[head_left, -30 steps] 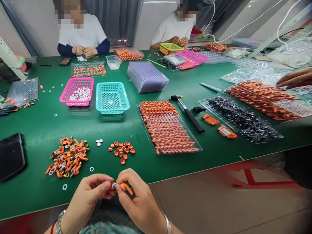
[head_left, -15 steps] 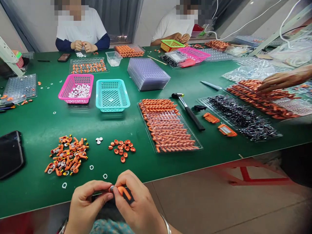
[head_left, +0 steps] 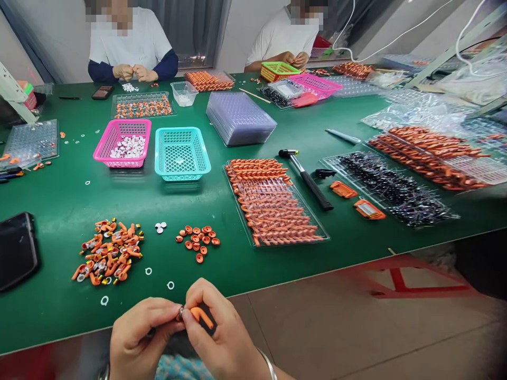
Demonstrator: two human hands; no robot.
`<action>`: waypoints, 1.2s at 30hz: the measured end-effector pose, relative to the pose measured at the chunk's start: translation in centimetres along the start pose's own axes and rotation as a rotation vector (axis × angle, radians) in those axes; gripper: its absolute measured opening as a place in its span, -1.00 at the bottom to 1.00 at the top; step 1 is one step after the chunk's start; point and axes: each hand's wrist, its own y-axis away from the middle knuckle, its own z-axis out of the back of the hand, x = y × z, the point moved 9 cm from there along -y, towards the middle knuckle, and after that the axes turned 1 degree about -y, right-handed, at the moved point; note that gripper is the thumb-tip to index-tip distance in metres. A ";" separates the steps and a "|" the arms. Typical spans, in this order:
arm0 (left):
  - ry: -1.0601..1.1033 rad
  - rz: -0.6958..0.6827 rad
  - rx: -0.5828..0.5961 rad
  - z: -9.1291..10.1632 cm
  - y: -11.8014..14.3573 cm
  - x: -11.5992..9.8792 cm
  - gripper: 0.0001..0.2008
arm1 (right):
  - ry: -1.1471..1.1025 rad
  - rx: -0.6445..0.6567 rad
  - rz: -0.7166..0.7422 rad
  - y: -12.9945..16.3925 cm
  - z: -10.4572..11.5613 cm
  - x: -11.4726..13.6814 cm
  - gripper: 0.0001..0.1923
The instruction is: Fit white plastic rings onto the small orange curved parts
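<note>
In the head view, the person's two hands met at the near edge of the green table (head_left: 130, 203), fingertips almost touching. The right hand (head_left: 222, 335) pinched a curved orange stem piece (head_left: 203, 318), whose hooked tail showed in the hollow between thumb and forefinger. The left hand (head_left: 144, 335) closed its thumb and fingertips on a small round part (head_left: 181, 312) at the left end of that piece; whether the two were already joined was hidden by the fingers. The stem piece looked like light, fairly stiff moulded plastic, probably smooth enough to twist in a loose grip. Its bend seemed the surest place to hold, while the round part, small and perhaps delicate, would likely want a light pinch by the rim. To the left lay a loose pile of orange stem parts (head_left: 109, 253), and right of it three white discs (head_left: 160, 227) and a scatter of orange cups (head_left: 198, 238). A white ring (head_left: 170, 285) lay on the table just beyond the left hand. Farther right stood a clear tray of orange pieces (head_left: 273, 206), with a black-handled hammer (head_left: 307, 181) beside it; a pink basket (head_left: 122, 143) of white parts stood on the far left.
</note>
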 end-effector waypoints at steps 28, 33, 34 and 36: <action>0.266 0.451 -0.084 0.2 0.6 3.6 -0.87 | -0.646 0.160 -0.360 -0.2 -2.9 -2.8 -0.59; 0.420 0.649 -0.130 0.0 2.0 6.0 -0.90 | -0.597 0.212 -0.323 -0.7 -1.9 -1.6 -0.57; 0.424 0.647 -0.129 0.0 2.0 6.1 -0.89 | -0.589 0.203 -0.313 -0.7 -1.7 -1.6 -0.58; 0.416 0.628 -0.120 0.1 1.9 6.0 -0.89 | -0.571 0.172 -0.290 -0.7 -1.5 -1.6 -0.61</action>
